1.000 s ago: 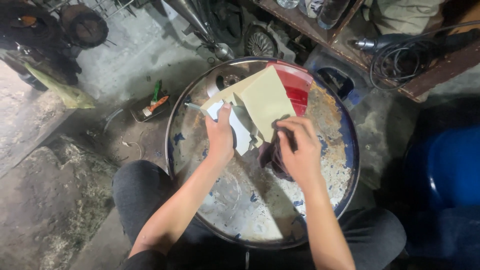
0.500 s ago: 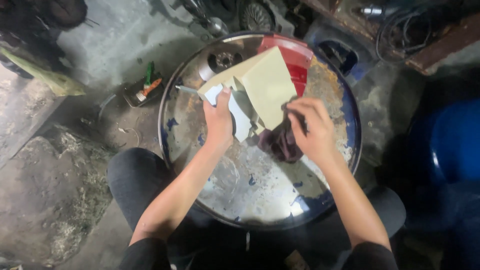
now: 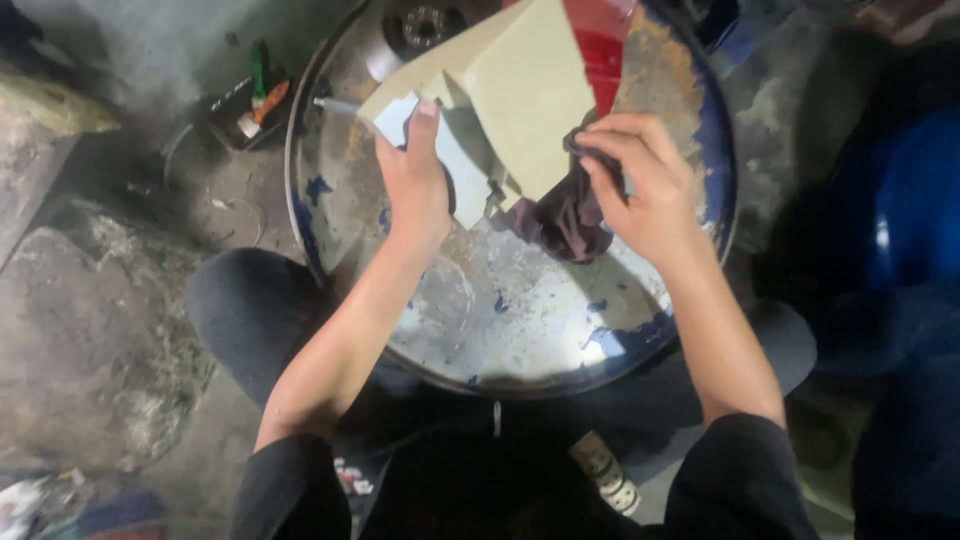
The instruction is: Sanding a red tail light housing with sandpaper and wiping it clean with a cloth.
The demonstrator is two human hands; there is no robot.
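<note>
Head view, looking straight down on a round drum top (image 3: 520,340), worn metal with blue paint chips and rust toward its far right edge. Person sits at the near edge, knees either side, black sleeves.

Left hand (image 3: 415,185) lies flat, fingers together and stretched toward the far side, palm pressing down on a pale panel (image 3: 530,95) near the drum's far-left part. Fingertips reach the panel's lower white flap.

Right hand (image 3: 645,185) is curled, fingers pinching a dark maroon rag (image 3: 565,220) against the panel's right edge. Rag bunches below the fingers and touches both panel and drum top, about mid-drum, slightly toward the far side.

Panel is beige, angular, tilted, spanning from far-left to far-centre of the drum; its near corner sits between the two hands. Thin metal rod (image 3: 335,103) pokes out from under the panel's left side, toward the drum's left rim.

Red piece (image 3: 605,45) lies under the panel at the far edge. Round metal part with holes (image 3: 425,22) sits at the far-left rim, partly cut off by the frame.

Off the drum, on the concrete floor at left: small dark tray (image 3: 240,110) with a green and an orange tool in it. Blue container (image 3: 915,210) to the right, well apart from the drum. White power strip (image 3: 605,470) on the floor, just beside the near rim between the knees.
</note>
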